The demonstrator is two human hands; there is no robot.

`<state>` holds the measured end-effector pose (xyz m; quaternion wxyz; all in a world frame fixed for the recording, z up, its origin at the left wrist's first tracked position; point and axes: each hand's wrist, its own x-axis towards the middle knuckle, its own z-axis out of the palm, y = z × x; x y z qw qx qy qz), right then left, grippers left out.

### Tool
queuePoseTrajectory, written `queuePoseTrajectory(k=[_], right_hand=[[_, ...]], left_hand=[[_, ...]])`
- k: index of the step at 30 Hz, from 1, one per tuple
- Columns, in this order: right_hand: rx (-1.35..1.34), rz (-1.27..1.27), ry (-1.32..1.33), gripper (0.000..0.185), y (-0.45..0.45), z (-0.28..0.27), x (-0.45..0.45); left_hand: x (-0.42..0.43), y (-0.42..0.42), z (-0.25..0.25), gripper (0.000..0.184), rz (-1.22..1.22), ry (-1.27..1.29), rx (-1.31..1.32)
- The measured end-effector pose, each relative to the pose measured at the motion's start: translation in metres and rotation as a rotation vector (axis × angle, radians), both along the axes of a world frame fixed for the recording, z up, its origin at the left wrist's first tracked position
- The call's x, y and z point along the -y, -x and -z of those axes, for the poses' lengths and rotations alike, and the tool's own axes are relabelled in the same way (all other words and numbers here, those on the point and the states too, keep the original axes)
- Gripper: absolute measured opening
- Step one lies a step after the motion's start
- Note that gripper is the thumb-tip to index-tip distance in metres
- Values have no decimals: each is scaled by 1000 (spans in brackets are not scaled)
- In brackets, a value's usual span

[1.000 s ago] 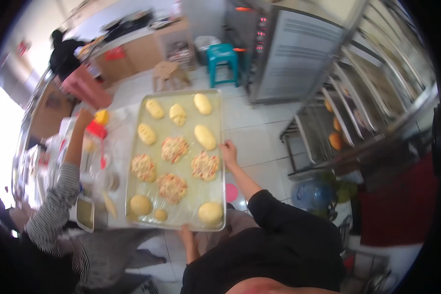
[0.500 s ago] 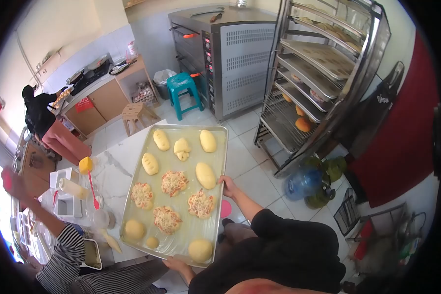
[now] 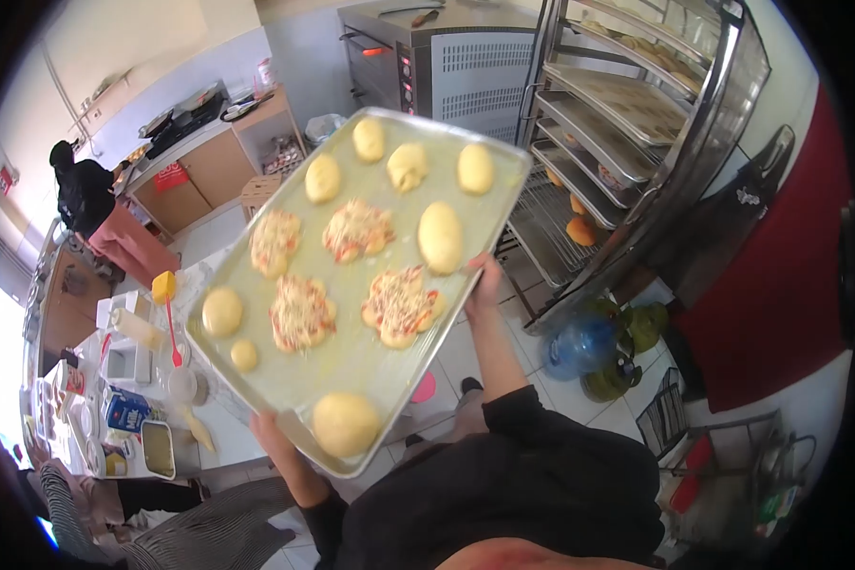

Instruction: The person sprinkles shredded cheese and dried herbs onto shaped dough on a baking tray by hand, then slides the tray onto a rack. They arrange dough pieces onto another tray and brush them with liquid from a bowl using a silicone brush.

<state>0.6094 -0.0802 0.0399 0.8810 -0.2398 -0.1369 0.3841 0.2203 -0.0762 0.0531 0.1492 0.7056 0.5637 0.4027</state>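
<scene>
A metal baking tray [image 3: 304, 385] is held up in front of me, tilted, its far end near the oven. My left hand [image 3: 274, 442] grips its near left edge. On the right side, my right hand [image 3: 484, 282] is closed around the rim, fingers partly hidden underneath. The tray carries several pieces of pale dough: a large round ball [image 3: 346, 425], a smaller ball [image 3: 222, 312], a tiny one [image 3: 244, 356], an oval piece [image 3: 440, 237] and a knotted piece [image 3: 407, 167]. Several flower-shaped buns [image 3: 302, 313] are topped with shreds and red bits.
A tall rack [image 3: 598, 142] with trays stands right of the deck oven [image 3: 484, 71]. Blue water bottle [image 3: 578, 344] and green gas cylinders [image 3: 610, 380] sit on the floor. The left table holds a red-handled brush [image 3: 173, 328] and a milk carton [image 3: 128, 410]. Another person [image 3: 90, 195] stands near the stove.
The tray has risen toward the camera and turned clockwise, with both my hands still on it. The striped-sleeved person's raised arm has dropped at the left. The milk carton has come into view.
</scene>
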Motion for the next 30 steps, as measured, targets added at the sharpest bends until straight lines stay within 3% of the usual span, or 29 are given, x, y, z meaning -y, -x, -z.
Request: queuePoseTrajectory(k=[3, 8, 11, 14, 19, 22, 27, 30], right_hand=[[15, 49, -132, 24, -36, -72, 17], [54, 225, -218, 30, -97, -158, 47], [59, 296, -271, 28, -157, -184, 65], [81, 331, -245, 26, -207, -206, 82], [8, 349, -187, 21, -207, -212, 83], [43, 347, -101, 34, -220, -193, 80], [-29, 401, -156, 27, -240, -179, 64], [-93, 430, -118, 26, -253, -178, 59]], left_hand=[[-34, -32, -31, 12, 64, -46, 34], [-59, -138, -94, 22, 336, 323, 1201], [-21, -240, -177, 34, 462, 551, 1366], [-46, -275, -186, 37, 472, 661, 1291], [-51, -315, -212, 37, 531, 735, 1244], [-57, -329, -212, 36, 539, 781, 1212], [-67, -347, -213, 38, 532, 706, 1215], [-103, -361, -208, 37, 593, 786, 1125]])
